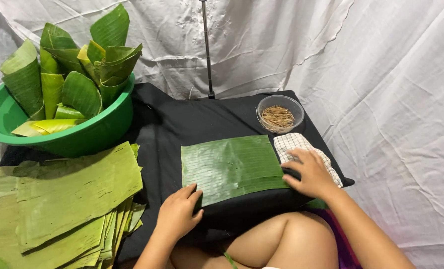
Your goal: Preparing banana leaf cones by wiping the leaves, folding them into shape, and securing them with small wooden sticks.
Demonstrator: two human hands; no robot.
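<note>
A rectangular banana leaf piece (229,167) lies flat on the black cloth-covered board (162,124). The left hand (178,214) presses its near corner with loosely curled fingers, gripping nothing; the right hand (309,172) rests open across its right edge and the checked cloth (294,143) (fingers spread) – uneven pressure could split the leaf along its ribs – or slide it

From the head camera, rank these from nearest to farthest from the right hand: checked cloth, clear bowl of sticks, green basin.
1. checked cloth: under the right hand, touching.
2. clear bowl of sticks: just beyond the cloth, far side.
3. green basin: far left, holding rolled leaves.
</note>
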